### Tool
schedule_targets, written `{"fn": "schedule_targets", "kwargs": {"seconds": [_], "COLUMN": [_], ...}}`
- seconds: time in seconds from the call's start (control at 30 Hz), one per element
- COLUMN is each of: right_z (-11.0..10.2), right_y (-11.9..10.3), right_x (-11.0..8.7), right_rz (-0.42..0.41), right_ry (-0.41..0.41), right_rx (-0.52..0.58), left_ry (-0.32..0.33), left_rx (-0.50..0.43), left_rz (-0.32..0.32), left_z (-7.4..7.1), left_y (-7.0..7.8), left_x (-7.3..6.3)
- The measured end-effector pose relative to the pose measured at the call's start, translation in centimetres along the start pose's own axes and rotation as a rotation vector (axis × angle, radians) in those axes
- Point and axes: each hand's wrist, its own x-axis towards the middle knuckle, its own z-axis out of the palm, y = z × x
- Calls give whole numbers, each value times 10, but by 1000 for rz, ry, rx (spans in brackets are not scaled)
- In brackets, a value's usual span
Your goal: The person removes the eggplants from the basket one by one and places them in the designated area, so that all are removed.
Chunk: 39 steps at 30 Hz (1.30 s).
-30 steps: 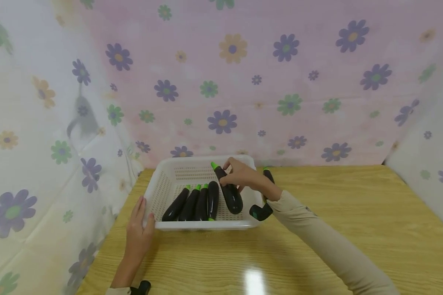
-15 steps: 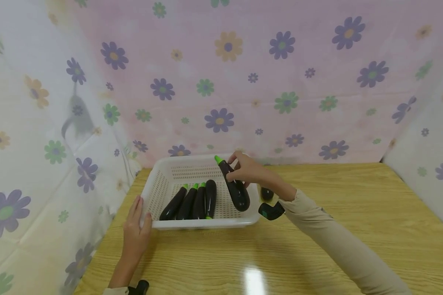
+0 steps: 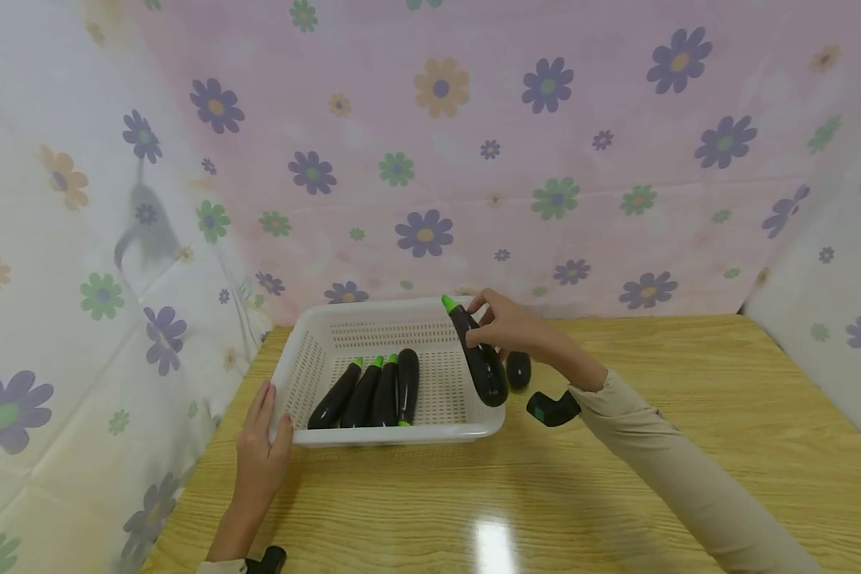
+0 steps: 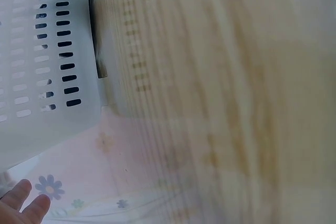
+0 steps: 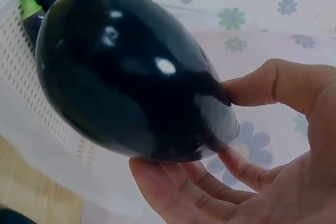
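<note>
While the basket [image 3: 387, 435] holds four eggplants [image 3: 364, 396], another eggplant [image 3: 519, 370] lies outside.

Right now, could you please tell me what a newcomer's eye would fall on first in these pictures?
Probably the glossy eggplant with a bright green tip, held in the right hand at the right end of the white perforated basket. Next might come the four eggplants lying side by side inside it, then the pink flowered backdrop behind the table.

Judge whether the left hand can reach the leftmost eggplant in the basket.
Probably yes: the left hand touches the open basket near the leftmost eggplant, and only the basket's side stands between.
</note>
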Motion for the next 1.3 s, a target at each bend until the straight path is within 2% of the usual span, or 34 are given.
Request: {"fn": "schedule_targets", "kwargs": {"seconds": [0.4, 1.3], "right_z": [-13, -36], "right_y": [12, 41], "right_x": [-6, -9], "right_rz": [30, 77], "right_ry": [31, 44], "right_rx": [-21, -3], "left_ry": [-1, 51], "left_rx": [-5, -18], "left_rz": [-5, 68], "left_z": [1, 3], "left_y": [-3, -1], "left_x": [-1, 0]}}
